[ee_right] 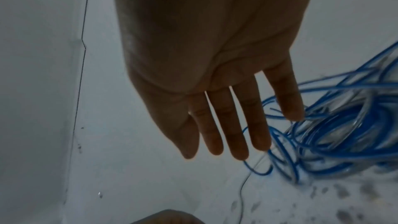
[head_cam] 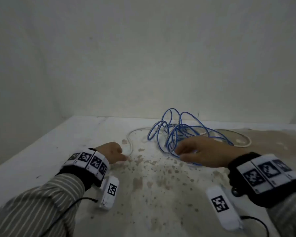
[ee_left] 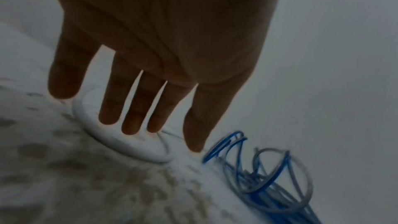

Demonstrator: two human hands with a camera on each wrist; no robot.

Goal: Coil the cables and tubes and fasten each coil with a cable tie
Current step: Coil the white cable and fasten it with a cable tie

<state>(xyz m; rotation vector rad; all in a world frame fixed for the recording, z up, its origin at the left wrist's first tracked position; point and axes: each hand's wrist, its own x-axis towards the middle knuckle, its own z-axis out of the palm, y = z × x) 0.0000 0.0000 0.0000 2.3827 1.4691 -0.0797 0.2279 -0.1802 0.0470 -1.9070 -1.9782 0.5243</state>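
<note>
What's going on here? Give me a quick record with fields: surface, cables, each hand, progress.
surface: stained white table
cables: tangled blue cable; white cable looping beside it
left hand: left hand open above the white cable, holding nothing
right hand: right hand open, fingers straight, reaching at the blue cable's loops
progress: nothing coiled yet; no cable tie in view
</note>
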